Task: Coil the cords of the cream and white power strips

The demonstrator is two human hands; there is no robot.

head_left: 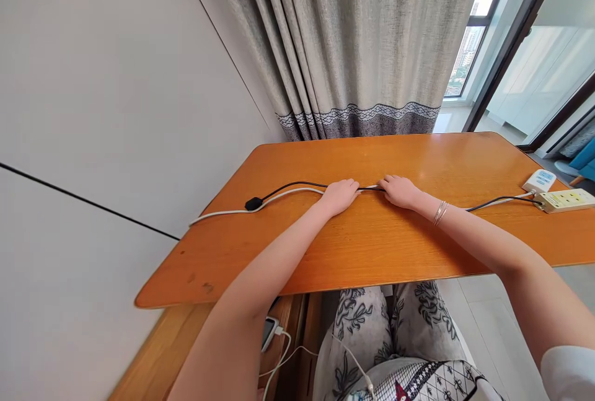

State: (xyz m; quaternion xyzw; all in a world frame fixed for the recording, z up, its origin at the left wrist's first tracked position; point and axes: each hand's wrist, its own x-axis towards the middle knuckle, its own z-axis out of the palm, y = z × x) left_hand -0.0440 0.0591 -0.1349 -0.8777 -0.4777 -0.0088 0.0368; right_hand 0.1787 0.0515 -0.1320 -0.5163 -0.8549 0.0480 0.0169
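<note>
A black cable (297, 183) and a white cable (223, 212) run side by side across an orange-brown wooden table (362, 252). My left hand (341, 195) is closed around both cables near the middle of the table. To its right, my right hand (400, 191) is closed on the same two cables, with a short stretch of them between the hands. A black plug (253, 204) lies at the left end of the black cable. At the right, the black cable enters a pale power strip (564, 200), beside a white adapter (539, 181).
A grey curtain (372, 35) hangs behind the table's far edge, and a white wall (116, 91) stands along the left. Below the near edge, a phone (268, 333) with a white charging cable lies in an open wooden drawer. Glass doors are at the right.
</note>
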